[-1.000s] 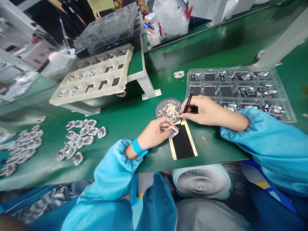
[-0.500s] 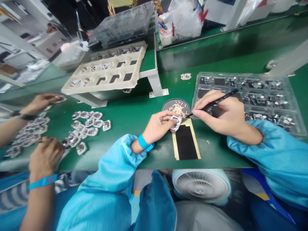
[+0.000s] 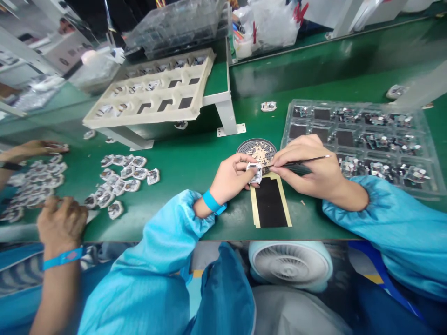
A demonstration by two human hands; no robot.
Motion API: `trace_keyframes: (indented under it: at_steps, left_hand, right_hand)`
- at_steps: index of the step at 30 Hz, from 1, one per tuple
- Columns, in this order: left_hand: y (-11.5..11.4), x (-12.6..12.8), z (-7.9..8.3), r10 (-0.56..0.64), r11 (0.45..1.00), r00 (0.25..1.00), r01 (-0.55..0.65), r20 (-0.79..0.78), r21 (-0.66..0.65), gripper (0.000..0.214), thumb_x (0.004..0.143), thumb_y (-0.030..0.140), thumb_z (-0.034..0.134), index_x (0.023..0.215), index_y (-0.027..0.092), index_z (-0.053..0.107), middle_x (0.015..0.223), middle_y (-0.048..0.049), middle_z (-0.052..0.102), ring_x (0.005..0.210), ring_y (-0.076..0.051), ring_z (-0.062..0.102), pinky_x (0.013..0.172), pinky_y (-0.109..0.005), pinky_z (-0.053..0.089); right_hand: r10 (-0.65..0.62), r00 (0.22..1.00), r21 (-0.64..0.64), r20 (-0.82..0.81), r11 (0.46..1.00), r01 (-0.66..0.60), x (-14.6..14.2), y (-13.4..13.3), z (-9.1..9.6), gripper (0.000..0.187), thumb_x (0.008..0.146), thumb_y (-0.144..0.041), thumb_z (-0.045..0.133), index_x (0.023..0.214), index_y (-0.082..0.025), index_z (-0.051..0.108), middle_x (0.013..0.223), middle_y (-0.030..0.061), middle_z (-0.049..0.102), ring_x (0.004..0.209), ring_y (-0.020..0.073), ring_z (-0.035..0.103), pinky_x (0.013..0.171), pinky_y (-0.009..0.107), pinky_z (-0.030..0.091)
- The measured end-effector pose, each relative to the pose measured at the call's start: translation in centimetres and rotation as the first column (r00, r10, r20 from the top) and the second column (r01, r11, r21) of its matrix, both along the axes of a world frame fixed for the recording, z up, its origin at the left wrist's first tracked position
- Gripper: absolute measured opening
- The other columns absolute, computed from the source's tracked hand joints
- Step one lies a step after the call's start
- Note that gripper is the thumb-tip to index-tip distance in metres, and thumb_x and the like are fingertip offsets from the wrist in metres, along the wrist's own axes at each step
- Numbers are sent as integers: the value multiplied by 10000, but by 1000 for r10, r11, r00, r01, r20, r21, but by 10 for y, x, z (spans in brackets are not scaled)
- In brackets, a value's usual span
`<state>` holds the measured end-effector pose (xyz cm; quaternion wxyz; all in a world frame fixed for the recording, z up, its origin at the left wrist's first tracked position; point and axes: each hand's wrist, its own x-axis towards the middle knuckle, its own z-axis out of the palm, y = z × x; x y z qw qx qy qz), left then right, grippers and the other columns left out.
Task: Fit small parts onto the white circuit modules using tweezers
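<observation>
Between the thumb and fingers of my left hand (image 3: pixel 234 176) is a small white plastic housing (image 3: pixel 255 172) with electronic parts inside. My right hand (image 3: pixel 310 165) is closed round slim black tweezers (image 3: pixel 316 159), whose tip is at the housing's right side. Whether the tip touches it or grips a piece, I cannot tell. Just behind both hands stands a round dark dish (image 3: pixel 241 147) with many tiny beige pieces (image 3: pixel 260 150). A black pad (image 3: pixel 270 204) edged with yellowish tape lies below the hands on the green bench.
To the right is a clear compartment tray (image 3: pixel 431 160) with circuit parts. Similar white housings (image 3: pixel 120 179) lie grouped on the left, near a co-worker's hands (image 3: pixel 63 218). A cream tray (image 3: pixel 146 116) rests on a raised stand (image 3: pixel 225 114). Below the bench edge is a fan (image 3: pixel 289 265).
My right hand has moved left and tilted the tweezers flatter, bringing the tip from the dish's edge to the housing. The co-worker's hands have shifted slightly left.
</observation>
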<state>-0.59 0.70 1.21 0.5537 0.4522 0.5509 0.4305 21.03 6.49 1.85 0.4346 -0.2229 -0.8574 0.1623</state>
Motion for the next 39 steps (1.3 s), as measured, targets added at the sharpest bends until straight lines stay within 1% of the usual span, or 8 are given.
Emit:
trace_keyframes:
  at_steps: [6,13,17,25,29,32,36,39]
  left_hand:
    - [0,1,2,5,1000,1000,-5,5,-16,261,817,203,777,1004,148,602,737,-21,740,573,-166,739,433,-170,528]
    - [-3,2,5,1,1000,1000,-1,0,-12,194,861,166,716,1018,138,605,762,-26,743,583,-167,746,442,-172,535]
    - [-4,3,6,-5,1000,1000,4,17,4,204,853,168,722,1023,132,614,790,-38,752,600,-169,751,459,-175,540]
    - [-3,0,9,-36,999,997,34,71,37,298,828,213,745,1094,112,658,897,-95,775,616,-178,753,478,-197,540]
    - [-3,-1,8,-100,995,986,97,134,31,391,796,228,785,1150,114,665,925,-103,776,656,-193,762,510,-213,551]
    - [-4,-2,6,-139,990,973,136,186,29,431,792,269,811,1176,127,675,912,-93,775,666,-198,760,523,-224,549]
    - [-5,-4,7,-170,985,946,172,275,17,444,800,294,824,1194,148,681,933,-89,776,685,-196,760,562,-235,558]
    - [-5,-6,8,-189,981,931,191,313,25,446,803,301,830,1199,159,681,948,-88,776,700,-198,762,580,-240,562]
  right_hand:
    - [-9,998,-49,66,999,13,1,-1,1,80,894,-350,736,962,-319,709,953,8,793,913,268,707,872,486,475]
    - [8,999,-19,47,1000,-8,0,-1,-1,97,895,-314,741,980,-321,696,950,-2,785,901,258,702,868,473,464]
    - [-3,1000,-9,13,1000,3,0,-3,1,120,882,-297,755,980,-315,687,947,-4,785,885,259,701,862,478,473]
    - [-42,999,-113,-34,993,38,1,-5,5,117,850,-346,786,944,-328,718,948,10,796,914,298,715,897,534,494]
    - [-30,997,-117,-66,993,22,0,-5,4,116,858,-318,786,960,-334,733,972,10,802,928,295,723,905,533,503]
    - [-33,996,-159,-86,987,19,0,-6,3,89,862,-333,789,940,-334,748,973,10,805,939,294,732,921,537,515]
    - [-82,978,-246,-192,969,33,-4,-10,1,75,849,-328,810,902,-320,757,948,23,803,921,291,741,919,541,557]
    - [-133,943,-323,-306,946,29,-10,-13,-2,87,833,-311,826,877,-303,751,925,32,789,904,287,746,879,524,600]
